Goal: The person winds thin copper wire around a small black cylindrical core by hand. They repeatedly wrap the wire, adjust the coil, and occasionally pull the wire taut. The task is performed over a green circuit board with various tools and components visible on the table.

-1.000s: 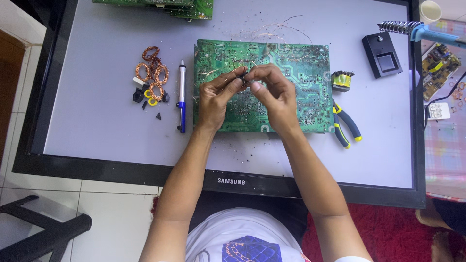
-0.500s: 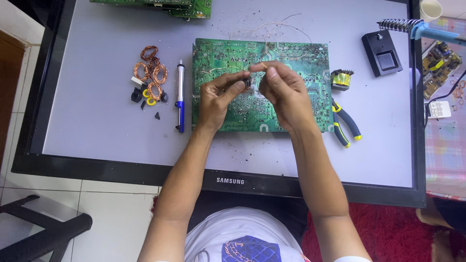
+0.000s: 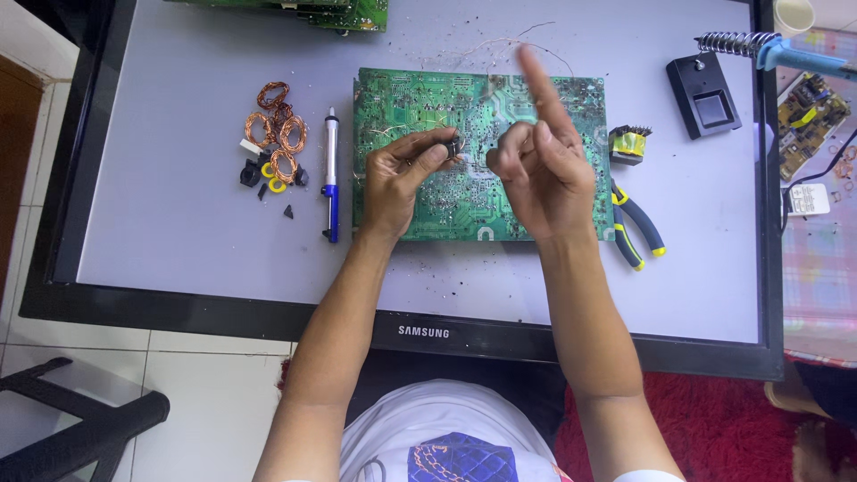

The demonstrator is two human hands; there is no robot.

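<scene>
Flat-screen TV point(image 3: 178, 259) lying face-up serves as bench; 1 green circuit board point(image 3: 464, 192) at centre; left hand point(image 3: 403, 174) pinches 1 small dark component point(image 3: 453, 145) over board; right hand point(image 3: 540, 165) loosely curled, index finger up, holds nothing; 1 blue desoldering pump point(image 3: 331, 174), approx. 5 copper coils point(image 3: 277, 134) to the left; 1 pair pliers point(image 3: 638, 228) to the right.

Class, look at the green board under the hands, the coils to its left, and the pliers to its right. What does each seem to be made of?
Green board: likely rigid laminate with a glossy green coating, dotted with silvery solder points.
Coils: probably copper wire, judging by the shiny orange-brown loops.
Pliers: handles look like dark rubber or plastic with yellow trim; the metal head is mostly hidden.
</scene>
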